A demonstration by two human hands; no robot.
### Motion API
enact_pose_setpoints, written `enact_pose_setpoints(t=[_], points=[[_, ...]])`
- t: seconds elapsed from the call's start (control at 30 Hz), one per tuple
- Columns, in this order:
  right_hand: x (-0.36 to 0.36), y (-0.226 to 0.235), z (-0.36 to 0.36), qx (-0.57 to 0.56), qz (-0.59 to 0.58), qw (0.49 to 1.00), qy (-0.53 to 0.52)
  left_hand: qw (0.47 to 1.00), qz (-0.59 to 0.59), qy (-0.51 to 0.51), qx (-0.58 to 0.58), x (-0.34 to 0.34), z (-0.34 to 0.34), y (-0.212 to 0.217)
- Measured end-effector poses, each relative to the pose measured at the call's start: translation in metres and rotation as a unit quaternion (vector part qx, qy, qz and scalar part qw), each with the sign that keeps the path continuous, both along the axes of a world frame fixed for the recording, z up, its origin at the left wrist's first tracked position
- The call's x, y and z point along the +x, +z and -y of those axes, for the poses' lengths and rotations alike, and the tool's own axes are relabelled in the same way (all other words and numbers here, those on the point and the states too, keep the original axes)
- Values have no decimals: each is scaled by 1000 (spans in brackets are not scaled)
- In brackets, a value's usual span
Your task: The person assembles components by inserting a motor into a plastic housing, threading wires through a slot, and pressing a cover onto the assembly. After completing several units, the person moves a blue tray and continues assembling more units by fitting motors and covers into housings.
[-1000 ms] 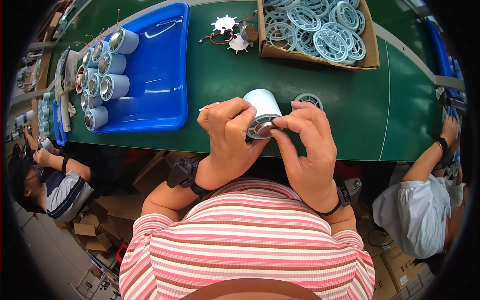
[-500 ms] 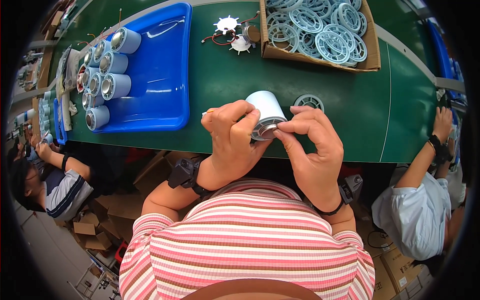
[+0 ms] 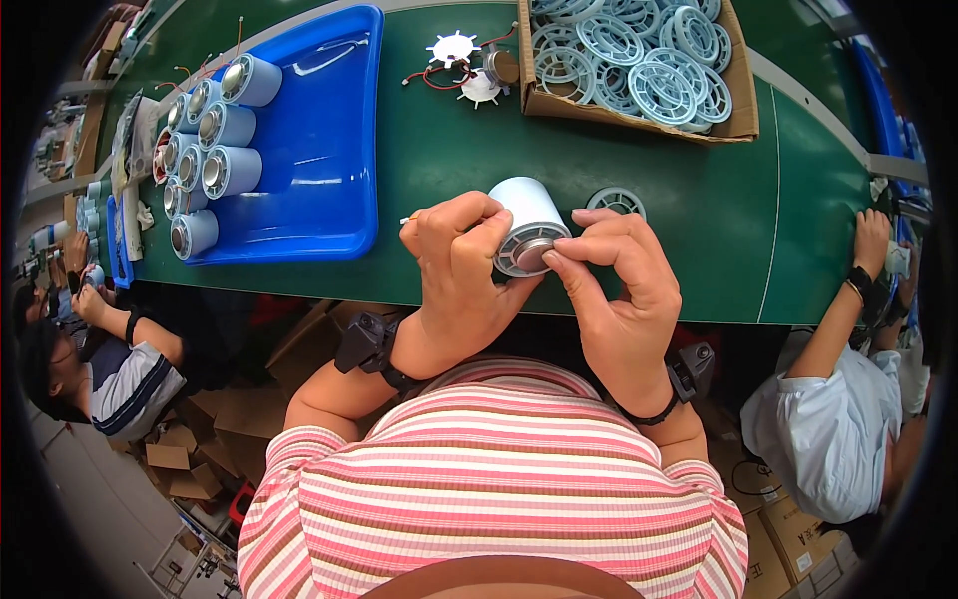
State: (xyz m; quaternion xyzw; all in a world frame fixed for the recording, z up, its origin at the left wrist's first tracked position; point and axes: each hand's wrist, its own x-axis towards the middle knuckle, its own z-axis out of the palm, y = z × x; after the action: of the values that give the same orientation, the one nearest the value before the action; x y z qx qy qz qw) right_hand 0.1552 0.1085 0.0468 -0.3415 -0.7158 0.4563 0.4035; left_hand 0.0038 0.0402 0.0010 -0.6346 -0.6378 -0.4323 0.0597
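Note:
A pale blue cylinder housing (image 3: 529, 215) with a grilled end and a metal disc at its centre is held over the green table (image 3: 699, 230) near its front edge. My left hand (image 3: 461, 268) wraps around the cylinder's left side. My right hand (image 3: 619, 285) pinches the round metal part at the end face with thumb and forefinger. A pale blue grille ring (image 3: 617, 203) lies flat on the table just behind my right hand.
A blue tray (image 3: 319, 190) at the left holds several finished cylinders (image 3: 215, 150). A cardboard box (image 3: 639, 110) at the back is full of grille rings. White impellers with red wires (image 3: 461, 62) lie beside it. Other people sit at the left (image 3: 110, 369) and right (image 3: 848, 399).
My hands turned the cylinder slightly and shifted a little; my right fingers now pinch the metal centre at the end face. The person at right moved a hand along the table edge.

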Motion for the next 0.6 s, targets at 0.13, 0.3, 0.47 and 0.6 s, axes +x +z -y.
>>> enact_pose_setpoints(t=[0.13, 0.3, 0.47, 0.6], points=[[1, 1, -2, -31, 10, 999, 0, 1000, 6, -1, 0, 0, 0, 0], [4, 3, -7, -55, 39, 997, 32, 1000, 30, 2, -10, -1, -1, 2], [6, -1, -7, -8, 63, 996, 56, 989, 140, 4, -55, -3, -6, 5], [9, 1, -10, 23, 51, 997, 50, 980, 185, 7, -77, -6, -8, 7]])
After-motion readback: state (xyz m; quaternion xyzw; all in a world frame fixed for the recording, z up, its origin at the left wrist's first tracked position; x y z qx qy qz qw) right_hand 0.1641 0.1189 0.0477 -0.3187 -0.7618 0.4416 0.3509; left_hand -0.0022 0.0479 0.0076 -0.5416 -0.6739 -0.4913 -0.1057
